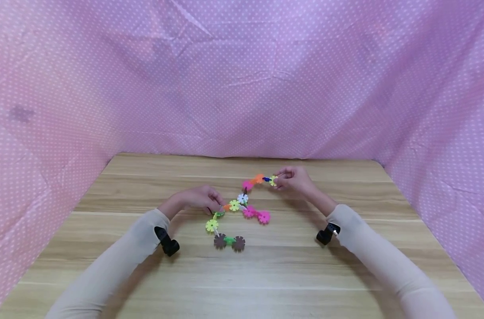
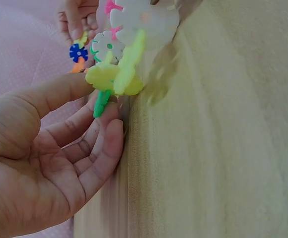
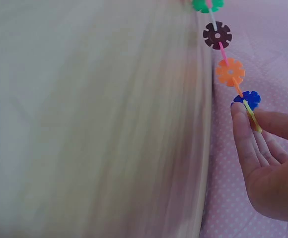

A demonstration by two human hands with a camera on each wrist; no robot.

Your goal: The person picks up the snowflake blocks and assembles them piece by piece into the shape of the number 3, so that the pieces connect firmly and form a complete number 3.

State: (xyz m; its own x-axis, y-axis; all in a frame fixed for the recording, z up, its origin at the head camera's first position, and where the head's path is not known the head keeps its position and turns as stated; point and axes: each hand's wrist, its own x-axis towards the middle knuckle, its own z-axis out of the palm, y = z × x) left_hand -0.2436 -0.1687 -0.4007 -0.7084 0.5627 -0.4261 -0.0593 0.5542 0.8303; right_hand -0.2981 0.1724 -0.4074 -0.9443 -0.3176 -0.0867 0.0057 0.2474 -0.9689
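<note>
A chain of interlocking notched plastic discs stretches between both hands above the table. My left hand [image 1: 202,198] pinches a green disc [image 2: 102,103] near the middle of the chain; its fingers partly cover it in the head view. From there a branch runs toward me through a yellow disc [image 1: 211,225] to two dark brown discs [image 1: 238,243] joined by a green one [image 1: 229,240]. My right hand [image 1: 295,179] grips the yellow end disc [image 3: 253,116], which slots into a blue disc [image 3: 251,99]. An orange disc [image 3: 230,72] follows. Pink discs [image 1: 263,217] branch off beside a white disc [image 1: 242,198].
The wood-grain table [image 1: 289,274] lies beneath the hands and chain. Pink dotted cloth [image 1: 242,88] hangs along its back and sides. A black camera is strapped to each wrist, over or beside the light sleeves [image 1: 118,261].
</note>
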